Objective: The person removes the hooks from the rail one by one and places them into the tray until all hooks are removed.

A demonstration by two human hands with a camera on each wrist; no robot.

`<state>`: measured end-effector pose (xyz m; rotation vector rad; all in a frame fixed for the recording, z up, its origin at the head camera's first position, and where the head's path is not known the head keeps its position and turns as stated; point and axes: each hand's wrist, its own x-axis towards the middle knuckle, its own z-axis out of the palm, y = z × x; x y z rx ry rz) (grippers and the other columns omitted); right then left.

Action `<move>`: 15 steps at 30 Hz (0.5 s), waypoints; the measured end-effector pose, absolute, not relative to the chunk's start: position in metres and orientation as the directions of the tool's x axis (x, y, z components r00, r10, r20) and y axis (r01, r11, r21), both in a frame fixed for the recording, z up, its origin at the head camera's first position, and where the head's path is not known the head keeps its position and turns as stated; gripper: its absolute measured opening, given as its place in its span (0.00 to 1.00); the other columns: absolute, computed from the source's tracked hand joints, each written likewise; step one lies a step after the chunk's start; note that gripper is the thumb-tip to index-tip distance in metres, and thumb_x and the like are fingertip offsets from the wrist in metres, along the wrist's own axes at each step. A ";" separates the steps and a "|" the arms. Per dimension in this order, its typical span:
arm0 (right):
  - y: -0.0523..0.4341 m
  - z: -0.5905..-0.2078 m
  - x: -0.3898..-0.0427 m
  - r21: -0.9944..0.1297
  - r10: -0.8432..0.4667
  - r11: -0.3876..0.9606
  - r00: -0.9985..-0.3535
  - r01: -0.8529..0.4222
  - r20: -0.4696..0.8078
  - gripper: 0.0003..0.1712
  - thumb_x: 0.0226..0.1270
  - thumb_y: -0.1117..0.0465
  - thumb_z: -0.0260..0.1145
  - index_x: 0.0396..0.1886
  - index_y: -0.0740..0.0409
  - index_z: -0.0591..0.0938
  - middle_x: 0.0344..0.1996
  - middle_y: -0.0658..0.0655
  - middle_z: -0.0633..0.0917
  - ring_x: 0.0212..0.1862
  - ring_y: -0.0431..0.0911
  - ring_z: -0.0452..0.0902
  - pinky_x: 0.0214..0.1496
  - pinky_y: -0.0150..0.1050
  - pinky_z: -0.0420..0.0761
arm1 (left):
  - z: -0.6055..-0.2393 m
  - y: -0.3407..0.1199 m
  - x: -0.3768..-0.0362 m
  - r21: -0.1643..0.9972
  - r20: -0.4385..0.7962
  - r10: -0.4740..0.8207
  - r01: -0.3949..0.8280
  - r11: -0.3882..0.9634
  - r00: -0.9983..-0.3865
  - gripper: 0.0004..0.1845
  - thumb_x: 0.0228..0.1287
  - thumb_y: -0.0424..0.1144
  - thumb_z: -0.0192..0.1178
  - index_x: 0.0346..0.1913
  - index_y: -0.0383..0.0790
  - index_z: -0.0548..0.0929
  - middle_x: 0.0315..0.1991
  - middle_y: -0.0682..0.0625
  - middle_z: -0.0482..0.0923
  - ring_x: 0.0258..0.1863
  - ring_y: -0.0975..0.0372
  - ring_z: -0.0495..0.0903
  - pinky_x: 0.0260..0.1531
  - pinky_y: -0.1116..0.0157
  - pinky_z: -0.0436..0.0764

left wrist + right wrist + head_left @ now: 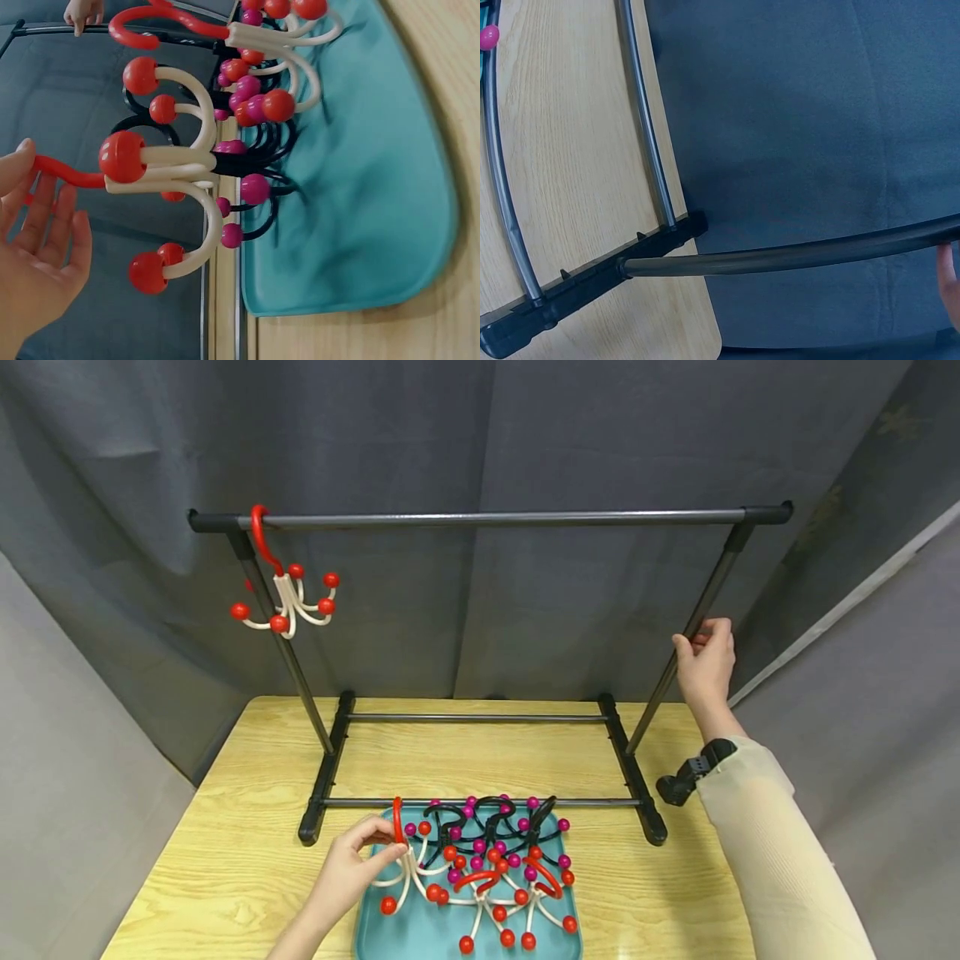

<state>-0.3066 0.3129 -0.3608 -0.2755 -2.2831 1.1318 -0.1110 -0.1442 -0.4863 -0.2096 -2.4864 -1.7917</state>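
From my feed, the left hand (347,870) has its fingers pinching a red-and-cream hook (402,860) at the left edge of the teal tray (405,935), which sits on the tabletop (225,860) just in front of the rack (487,516). My right hand (705,664) grips the rack's right upright. Another hook (288,597) hangs on the rack's bar, far left.

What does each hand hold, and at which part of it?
The left hand pinches a white hook hanger near its red hook, above the tray. The right hand grips the rack's right upright post.
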 end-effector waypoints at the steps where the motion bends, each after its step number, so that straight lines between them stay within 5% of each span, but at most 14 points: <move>1: 0.313 -0.361 -0.307 -0.782 0.417 0.620 -0.817 -0.065 0.399 0.25 0.67 0.54 0.53 0.57 0.62 0.60 0.48 0.60 0.66 0.52 0.51 0.69 0.49 0.42 0.71 | -0.488 -0.144 -0.110 0.940 0.126 0.075 0.143 0.309 -0.989 0.07 0.49 0.39 0.67 0.32 0.48 0.81 0.32 0.57 0.79 0.35 0.67 0.77 0.42 0.68 0.74; 15: 0.311 -0.363 -0.308 -0.764 0.421 0.642 -0.803 -0.066 0.423 0.24 0.67 0.54 0.52 0.56 0.63 0.60 0.49 0.63 0.66 0.51 0.53 0.69 0.48 0.43 0.71 | -0.495 -0.140 -0.104 0.954 0.040 0.253 0.112 0.278 -0.967 0.11 0.53 0.43 0.65 0.36 0.41 0.79 0.34 0.49 0.80 0.36 0.66 0.78 0.39 0.67 0.76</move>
